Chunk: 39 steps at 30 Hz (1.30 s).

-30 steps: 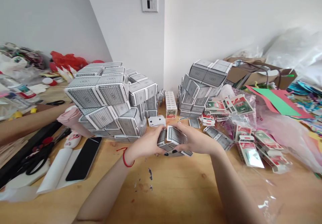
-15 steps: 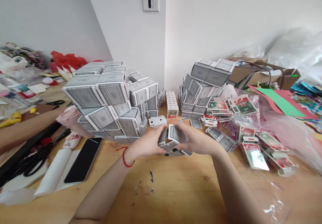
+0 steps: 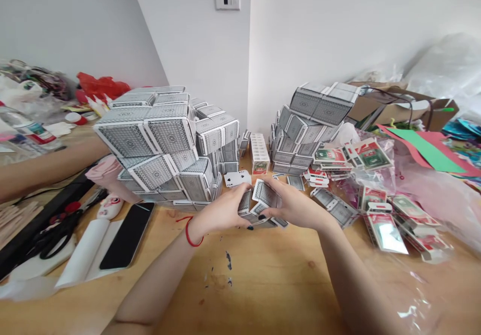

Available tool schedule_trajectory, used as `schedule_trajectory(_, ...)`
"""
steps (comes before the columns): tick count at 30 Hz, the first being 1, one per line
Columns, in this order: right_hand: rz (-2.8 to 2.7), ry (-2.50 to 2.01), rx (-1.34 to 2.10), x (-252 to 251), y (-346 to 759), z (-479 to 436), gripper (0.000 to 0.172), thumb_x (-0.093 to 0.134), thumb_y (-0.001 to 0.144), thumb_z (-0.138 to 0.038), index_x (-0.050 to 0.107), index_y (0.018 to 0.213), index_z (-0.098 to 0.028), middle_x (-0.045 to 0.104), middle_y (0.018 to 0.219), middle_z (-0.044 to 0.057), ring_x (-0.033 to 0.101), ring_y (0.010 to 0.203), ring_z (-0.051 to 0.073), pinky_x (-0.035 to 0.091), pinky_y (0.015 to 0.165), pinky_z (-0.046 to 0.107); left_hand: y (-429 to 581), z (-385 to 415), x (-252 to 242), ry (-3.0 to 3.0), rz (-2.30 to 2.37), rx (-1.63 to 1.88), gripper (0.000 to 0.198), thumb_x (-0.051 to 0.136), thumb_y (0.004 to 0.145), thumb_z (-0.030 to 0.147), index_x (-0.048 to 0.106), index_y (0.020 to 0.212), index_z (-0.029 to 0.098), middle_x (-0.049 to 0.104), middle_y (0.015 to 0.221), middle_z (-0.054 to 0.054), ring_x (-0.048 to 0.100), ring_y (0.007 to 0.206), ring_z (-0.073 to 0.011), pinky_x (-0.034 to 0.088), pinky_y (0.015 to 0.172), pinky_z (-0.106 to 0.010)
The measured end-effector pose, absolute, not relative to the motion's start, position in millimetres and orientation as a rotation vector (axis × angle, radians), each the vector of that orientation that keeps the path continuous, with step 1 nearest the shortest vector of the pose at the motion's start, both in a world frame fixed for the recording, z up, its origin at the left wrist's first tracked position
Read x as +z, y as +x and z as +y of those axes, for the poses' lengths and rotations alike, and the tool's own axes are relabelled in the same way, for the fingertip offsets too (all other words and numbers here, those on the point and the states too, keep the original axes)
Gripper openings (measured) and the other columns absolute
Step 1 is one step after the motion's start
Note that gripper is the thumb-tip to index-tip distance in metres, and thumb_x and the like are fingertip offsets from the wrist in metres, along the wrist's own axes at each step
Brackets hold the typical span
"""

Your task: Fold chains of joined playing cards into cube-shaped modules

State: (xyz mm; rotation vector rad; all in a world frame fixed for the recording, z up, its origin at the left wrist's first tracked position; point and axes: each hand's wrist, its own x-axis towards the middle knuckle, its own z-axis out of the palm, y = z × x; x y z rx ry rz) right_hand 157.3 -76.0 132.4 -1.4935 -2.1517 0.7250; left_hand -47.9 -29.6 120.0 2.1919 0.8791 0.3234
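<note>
Between my hands, just above or on the table, is a small structure of folded playing cards (image 3: 265, 194) with grey patterned backs. My left hand (image 3: 225, 209) grips its left side, thumb at the front and fingers curled behind. From the right, my right hand (image 3: 295, 203) holds the other side, its dark-nailed thumb on the front. A playing card (image 3: 237, 178) lies face up just beyond my left fingers. Stacked blocks of folded cards (image 3: 165, 139) rise behind on the left, and another stack (image 3: 319, 107) stands behind on the right.
Card boxes (image 3: 381, 229) and clear plastic lie to the right. A long card box (image 3: 259, 154) stands between the stacks. On the left are a phone (image 3: 128, 234), black scissors (image 3: 62, 232) and another person's arm (image 3: 48, 167). Paper scraps (image 3: 228, 260) dot the table.
My view has shifted slightly. Both hands keep their hold on the folded-card structure. At the left, the other person's arm has shifted and a yellow tool there has gone from view.
</note>
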Motion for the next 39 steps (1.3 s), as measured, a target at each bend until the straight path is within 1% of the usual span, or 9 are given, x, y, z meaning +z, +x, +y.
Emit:
schedule_trajectory(3, -2.172, -1.515, 0.662, 132.2, 155.1, -75.9, 0.073, 0.068, 0.069, -0.023, 0.035, 0.134, -0.024, 0.050, 0.131, 0.011, 0.048, 0.119, 0.027, 0.036, 0.097, 0.043, -46.6, -29.2, 117.3, 2.191, 0.867, 0.339, 0.082, 0.079, 0.054, 0.028, 0.038, 0.125, 0.023, 0.053, 0.125, -0.008, 0.052, 0.112, -0.0303, 0.042, 0.091, -0.040)
schedule_trajectory(8, -2.202, -1.642, 0.478, 130.8, 152.0, -77.4, 0.073, 0.069, 0.069, -0.030, 0.035, 0.133, -0.022, 0.057, 0.123, 0.012, 0.052, 0.114, 0.029, 0.029, 0.100, 0.048, -45.2, -26.9, 110.7, 2.178, 0.872, 0.341, 0.083, 0.079, 0.053, 0.029, 0.038, 0.125, 0.023, 0.053, 0.124, -0.009, 0.052, 0.111, -0.0312, 0.043, 0.089, -0.040)
schedule_trajectory(11, -2.207, -1.704, 0.383, 130.1, 150.0, -78.4, 0.074, 0.069, 0.069, -0.034, 0.034, 0.133, -0.021, 0.059, 0.120, 0.013, 0.053, 0.112, 0.030, 0.027, 0.100, 0.050, -45.0, -25.3, 106.4, 2.161, 0.879, 0.344, 0.085, 0.080, 0.051, 0.029, 0.038, 0.125, 0.024, 0.054, 0.123, -0.009, 0.052, 0.110, -0.0308, 0.042, 0.089, -0.040)
schedule_trajectory(19, -2.203, -1.726, 0.165, 128.1, 146.0, -81.8, 0.064, 0.068, 0.071, -0.033, 0.038, 0.126, -0.019, 0.059, 0.119, 0.015, 0.054, 0.110, 0.032, 0.018, 0.101, 0.057, -42.6, -22.3, 102.8, 2.121, 0.939, 0.292, 0.083, 0.080, 0.051, 0.029, 0.039, 0.122, 0.021, 0.057, 0.118, -0.009, 0.057, 0.102, -0.0295, 0.045, 0.083, -0.038)
schedule_trajectory(22, -2.207, -1.716, 0.157, 126.4, 148.0, -80.6, 0.063, 0.067, 0.071, -0.031, 0.037, 0.126, -0.020, 0.058, 0.119, 0.015, 0.054, 0.111, 0.031, 0.018, 0.101, 0.058, -41.6, -21.8, 104.6, 2.115, 0.930, 0.274, 0.085, 0.079, 0.051, 0.030, 0.037, 0.125, 0.021, 0.058, 0.116, -0.009, 0.057, 0.101, -0.0293, 0.045, 0.082, -0.037)
schedule_trajectory(26, -2.205, -1.711, 0.144, 126.3, 148.3, -79.4, 0.061, 0.066, 0.072, -0.028, 0.037, 0.125, -0.021, 0.058, 0.120, 0.015, 0.053, 0.112, 0.030, 0.018, 0.101, 0.057, -41.4, -21.0, 103.7, 2.111, 0.929, 0.276, 0.081, 0.079, 0.051, 0.030, 0.040, 0.122, 0.021, 0.058, 0.115, -0.009, 0.058, 0.099, -0.0298, 0.045, 0.082, -0.037)
schedule_trajectory(29, -2.198, -1.719, 0.106, 126.8, 146.9, -79.2, 0.060, 0.065, 0.073, -0.030, 0.037, 0.125, -0.021, 0.059, 0.118, 0.015, 0.054, 0.111, 0.032, 0.017, 0.101, 0.059, -42.0, -20.1, 101.5, 2.109, 0.941, 0.298, 0.080, 0.079, 0.051, 0.029, 0.040, 0.120, 0.021, 0.058, 0.115, -0.009, 0.058, 0.099, -0.0299, 0.045, 0.081, -0.037)
schedule_trajectory(35, -2.179, -1.723, 0.056, 127.4, 144.8, -78.3, 0.059, 0.066, 0.072, -0.031, 0.039, 0.123, -0.019, 0.060, 0.118, 0.016, 0.055, 0.110, 0.033, 0.018, 0.101, 0.058, -42.5, -18.0, 98.7, 2.119, 0.865, 0.324, 0.083, 0.078, 0.053, 0.030, 0.038, 0.125, 0.023, 0.058, 0.117, -0.008, 0.057, 0.102, -0.0297, 0.043, 0.087, -0.039)
schedule_trajectory(39, -2.190, -1.692, 0.090, 127.5, 145.7, -78.9, 0.060, 0.065, 0.073, -0.030, 0.038, 0.125, -0.020, 0.058, 0.120, 0.016, 0.055, 0.111, 0.032, 0.018, 0.101, 0.059, -42.8, -17.2, 96.8, 2.109, 0.864, 0.331, 0.083, 0.079, 0.052, 0.029, 0.039, 0.124, 0.023, 0.058, 0.118, -0.008, 0.057, 0.103, -0.0296, 0.043, 0.087, -0.039)
